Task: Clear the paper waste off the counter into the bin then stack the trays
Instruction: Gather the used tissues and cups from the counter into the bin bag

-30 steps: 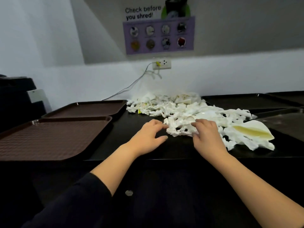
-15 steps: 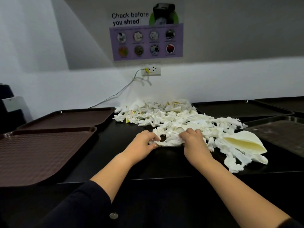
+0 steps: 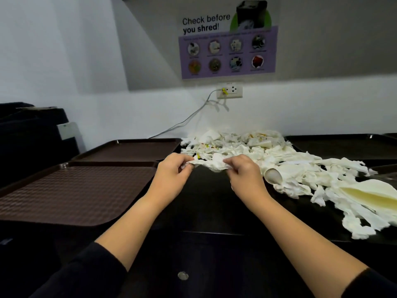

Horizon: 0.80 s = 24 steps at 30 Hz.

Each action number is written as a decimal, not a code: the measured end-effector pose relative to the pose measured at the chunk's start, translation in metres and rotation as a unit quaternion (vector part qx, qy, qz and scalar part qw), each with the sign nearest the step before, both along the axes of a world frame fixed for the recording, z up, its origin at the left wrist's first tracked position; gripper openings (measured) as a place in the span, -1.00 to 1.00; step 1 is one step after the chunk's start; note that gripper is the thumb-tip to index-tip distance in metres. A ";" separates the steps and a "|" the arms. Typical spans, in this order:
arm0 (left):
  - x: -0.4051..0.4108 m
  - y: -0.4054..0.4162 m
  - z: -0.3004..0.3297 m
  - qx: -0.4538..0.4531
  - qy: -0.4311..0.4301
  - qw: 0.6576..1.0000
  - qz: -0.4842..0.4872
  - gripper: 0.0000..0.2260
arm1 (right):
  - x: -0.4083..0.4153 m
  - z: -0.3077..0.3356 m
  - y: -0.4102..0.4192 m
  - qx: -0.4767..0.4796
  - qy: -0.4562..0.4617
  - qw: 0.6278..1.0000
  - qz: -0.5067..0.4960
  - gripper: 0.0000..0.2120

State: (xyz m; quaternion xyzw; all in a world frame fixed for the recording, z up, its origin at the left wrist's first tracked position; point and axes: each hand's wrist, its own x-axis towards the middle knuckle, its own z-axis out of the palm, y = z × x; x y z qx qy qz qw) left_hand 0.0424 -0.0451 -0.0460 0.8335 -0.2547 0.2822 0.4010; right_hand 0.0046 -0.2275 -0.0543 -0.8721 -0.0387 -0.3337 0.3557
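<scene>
- Grip: the left hand (image 3: pixel 171 172) and right hand (image 3: pixel 242 175) each pinch an end of one crumpled napkin (image 3: pixel 209 164), held just above the table (image 3: pixel 206 203) at the near edge of the paper pile (image 3: pixel 279 162).
- The table is black; the pile runs from the back wall toward the right front, with a paper cup (image 3: pixel 274 176) on its side and a pale folded plate (image 3: pixel 369 194) in it.
- Two brown trays (image 3: pixel 71 194) lie side by side at left; dark trays (image 3: pixel 343 145) sit at right behind the pile.
- On the wall hang a "Check before you shred!" poster (image 3: pixel 227 46) and a socket (image 3: pixel 229 91) with a cable.
- Half a second ago both hands lay low on the pile's edge; now they have risen with the napkin stretched between them.
- Both forearms reach forward, wrists bent slightly, fingers curled, thumbs on top; dark sleeves show at the elbows.
</scene>
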 end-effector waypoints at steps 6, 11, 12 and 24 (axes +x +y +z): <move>-0.035 0.073 0.018 -0.063 0.074 0.995 -0.015 -0.76 | -0.001 0.018 0.089 0.072 -0.017 0.990 0.122 -0.80; -0.075 0.147 0.017 -0.055 0.099 0.993 -0.023 -0.53 | -0.016 0.023 0.176 0.120 0.036 0.958 0.258 -0.83; -0.085 0.162 0.016 -0.058 0.095 0.994 -0.012 -0.54 | -0.021 0.023 0.194 0.129 0.049 0.949 0.285 -0.85; -0.184 0.342 -0.085 -0.209 0.156 0.944 0.201 -0.83 | -0.079 -0.055 0.388 0.107 0.252 0.840 0.468 -0.92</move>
